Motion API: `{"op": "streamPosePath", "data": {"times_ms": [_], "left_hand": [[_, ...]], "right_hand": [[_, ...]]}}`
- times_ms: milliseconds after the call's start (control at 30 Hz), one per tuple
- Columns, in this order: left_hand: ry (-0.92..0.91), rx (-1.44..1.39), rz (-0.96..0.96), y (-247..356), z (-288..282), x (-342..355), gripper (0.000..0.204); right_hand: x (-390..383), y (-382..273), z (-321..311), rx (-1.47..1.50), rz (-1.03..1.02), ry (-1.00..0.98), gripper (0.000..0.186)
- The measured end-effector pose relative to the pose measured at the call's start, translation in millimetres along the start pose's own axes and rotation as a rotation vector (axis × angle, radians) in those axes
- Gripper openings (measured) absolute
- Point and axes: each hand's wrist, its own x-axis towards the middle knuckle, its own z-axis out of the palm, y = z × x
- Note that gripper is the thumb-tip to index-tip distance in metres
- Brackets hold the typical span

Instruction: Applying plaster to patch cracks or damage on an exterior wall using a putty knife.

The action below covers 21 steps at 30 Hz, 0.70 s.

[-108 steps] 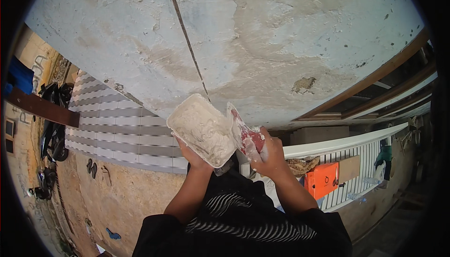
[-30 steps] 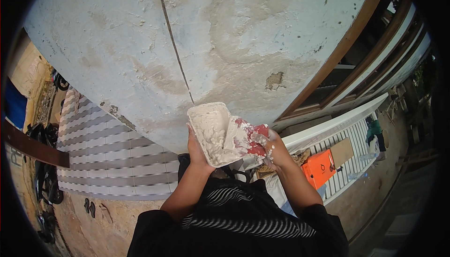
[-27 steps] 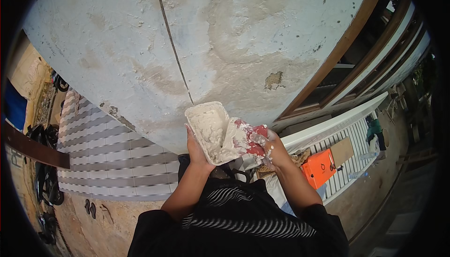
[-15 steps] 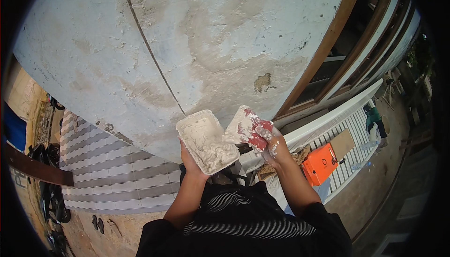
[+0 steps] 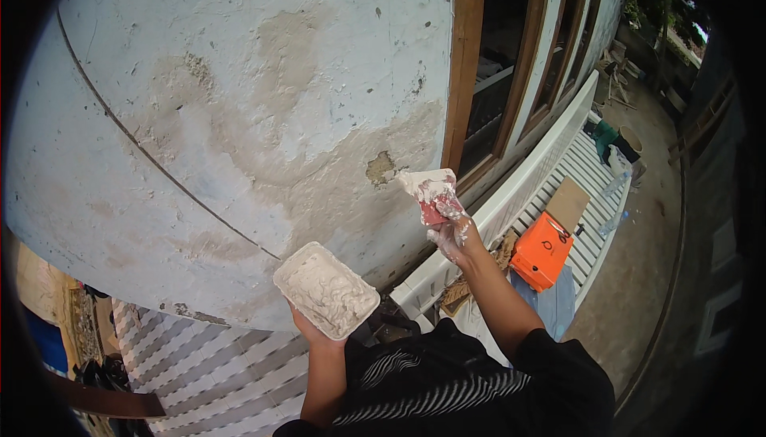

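Observation:
My left hand (image 5: 309, 327) grips a white rectangular plastic tub (image 5: 376, 300) from below and its near side. Thick cream-coloured putty (image 5: 323, 287) fills the tub. In my right hand (image 5: 455, 239) is a red putty spreader (image 5: 433, 213), its blade end loaded with putty. Smears of putty coat the fingers of that hand. The spreader's tip is at the right edge of a rough brown hole (image 5: 381, 168) in the pale blue wall (image 5: 159, 206); whether it touches cannot be made out. Bare grey-beige patches (image 5: 291, 62) mark the wall around it.
A brown wooden window frame (image 5: 463, 62) borders the wall on the right. Below it runs a white slatted bench (image 5: 586, 238) bearing an orange box (image 5: 545, 252), a cardboard piece (image 5: 568, 203) and plastic bags. Striped tiles (image 5: 207, 373) cover the floor at lower left.
My right hand has moved from beside the tub up to the wall hole, with the spreader in it. The tub sits lower and farther left in view, and the view has swung right.

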Motion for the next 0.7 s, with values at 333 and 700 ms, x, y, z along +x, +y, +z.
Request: {"op": "streamPosePath", "data": {"times_ms": [333, 700], "left_hand": [[0.053, 0.049, 0.016, 5, -14, -7, 0.058], [0.063, 0.058, 0.006, 7, -25, -5, 0.057]], "right_hand": [[42, -12, 3, -0.42, -0.306, 0.181, 0.042], [65, 17, 14, -1.02, -0.718, 0.4, 0.049]]}}
